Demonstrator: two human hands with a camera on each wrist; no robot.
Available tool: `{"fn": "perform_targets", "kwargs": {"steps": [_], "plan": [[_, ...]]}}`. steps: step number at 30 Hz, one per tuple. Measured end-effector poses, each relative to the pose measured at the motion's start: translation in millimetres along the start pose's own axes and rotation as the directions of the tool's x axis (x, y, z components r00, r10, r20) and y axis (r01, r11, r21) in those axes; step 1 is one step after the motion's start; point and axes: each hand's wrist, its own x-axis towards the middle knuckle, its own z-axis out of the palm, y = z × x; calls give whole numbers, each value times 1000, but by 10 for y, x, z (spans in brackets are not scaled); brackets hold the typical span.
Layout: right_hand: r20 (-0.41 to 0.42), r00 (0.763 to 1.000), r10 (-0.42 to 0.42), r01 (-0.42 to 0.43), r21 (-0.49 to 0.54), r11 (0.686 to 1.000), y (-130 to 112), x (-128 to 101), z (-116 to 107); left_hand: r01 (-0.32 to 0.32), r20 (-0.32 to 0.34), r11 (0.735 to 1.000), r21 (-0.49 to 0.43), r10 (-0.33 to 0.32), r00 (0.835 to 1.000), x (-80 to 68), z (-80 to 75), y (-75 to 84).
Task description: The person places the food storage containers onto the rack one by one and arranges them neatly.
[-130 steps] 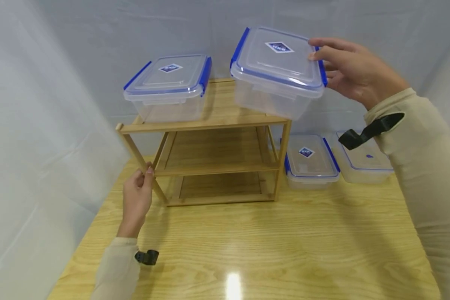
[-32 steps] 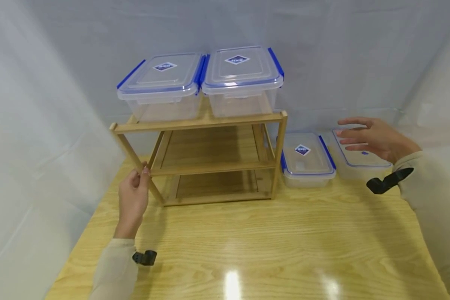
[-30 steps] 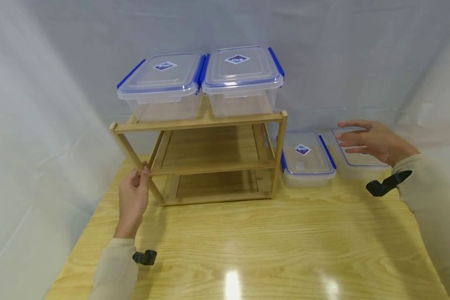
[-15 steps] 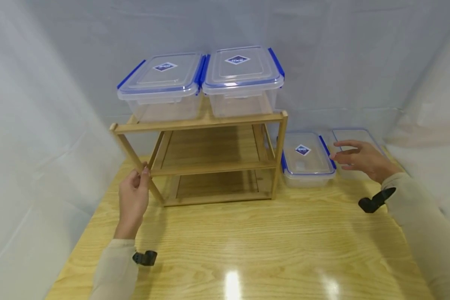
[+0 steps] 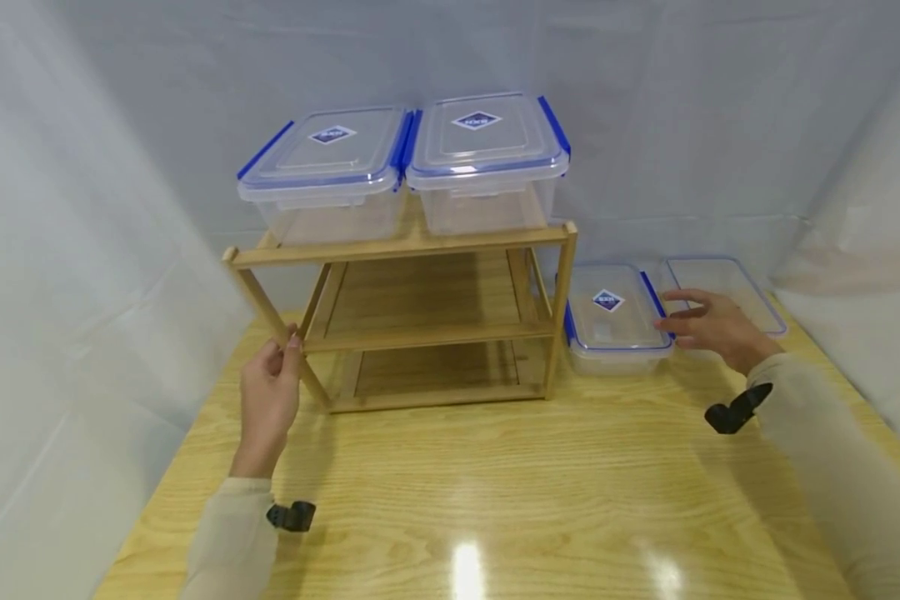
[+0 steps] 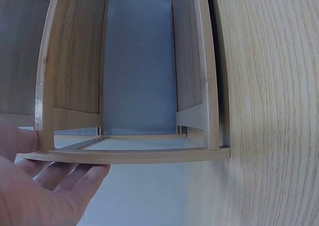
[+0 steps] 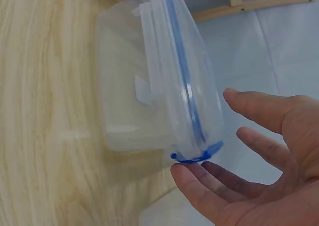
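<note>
My left hand point(image 5: 268, 396) pinches the left front post of a three-tier wooden rack point(image 5: 427, 339); in the left wrist view the thumb and fingers point(image 6: 92, 178) lie around the slat. At the right, my right hand point(image 5: 720, 332) reaches to the right side of a clear lidded food container point(image 5: 618, 325) with blue clips, standing on the table beside the rack. In the right wrist view the fingers are spread, the lower ones at the blue clip point(image 7: 198, 157) and the uppermost fingertip apart from the lid. Whether they touch the clip I cannot tell.
Two similar containers, a left one point(image 5: 330, 171) and a right one point(image 5: 487, 158), stand side by side on the rack's top shelf. Another clear container point(image 5: 742, 287) sits behind my right hand, partly hidden. Pale sheeting point(image 5: 682, 125) hangs behind the wooden table point(image 5: 495, 483).
The second container, earlier held by my right hand, now stands on the top shelf. My right hand has since moved left and down to the nearer table container. My left hand has stayed put.
</note>
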Motion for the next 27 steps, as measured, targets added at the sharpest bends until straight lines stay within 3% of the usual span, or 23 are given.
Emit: {"fn": "perform_targets", "kwargs": {"steps": [12, 22, 27], "plan": [[-20, 1000, 22, -23, -27, 999, 32, 35, 193, -9, 7, 1000, 2, 9, 1000, 3, 6, -22], [24, 999, -30, 29, 25, 999, 110, 56, 221, -1, -9, 999, 51, 1, 1000, -9, -3, -2], [37, 999, -33, 31, 61, 998, 158, 57, 212, 1, -4, 1000, 13, -1, 1000, -2, 7, -8]]}}
